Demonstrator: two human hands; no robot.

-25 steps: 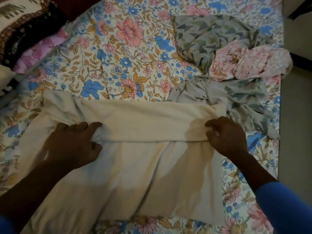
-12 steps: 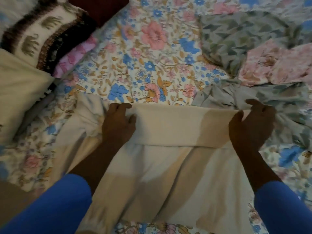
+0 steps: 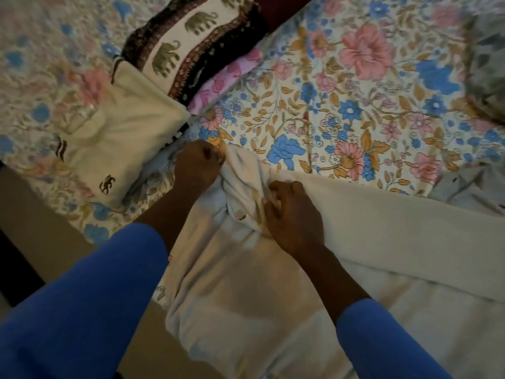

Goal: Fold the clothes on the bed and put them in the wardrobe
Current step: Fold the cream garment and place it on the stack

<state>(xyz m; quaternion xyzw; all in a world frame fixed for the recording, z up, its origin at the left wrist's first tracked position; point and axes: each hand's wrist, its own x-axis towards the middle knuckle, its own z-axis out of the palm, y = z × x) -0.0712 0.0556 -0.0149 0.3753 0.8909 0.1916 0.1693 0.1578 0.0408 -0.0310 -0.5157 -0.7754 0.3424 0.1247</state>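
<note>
The cream garment (image 3: 382,228) lay spread along the near edge of the bed (image 3: 355,105), its far side already turned over into a long flat band. Its left end was crumpled into a bunch. The left hand (image 3: 198,165) had that bunch in a closed fist at its outer tip. The right hand (image 3: 295,214) gripped the same cloth just beside it, fingers curled into the gathered folds where the bunch met the band.

The fabric looked light, soft and limp, so it would sag and crease wherever unsupported. It would probably handle best pinched at the end or a seam, pulled flat, then smoothed with open palms.

Toward the left edge of the bed sat a folded cream piece (image 3: 117,143), with an elephant-print cloth (image 3: 177,47) and a pink cloth (image 3: 226,77) behind it. A grey garment (image 3: 464,190) touched the cream one's far right, and a leaf-patterned garment (image 3: 486,64) lay loose at the right edge.
</note>
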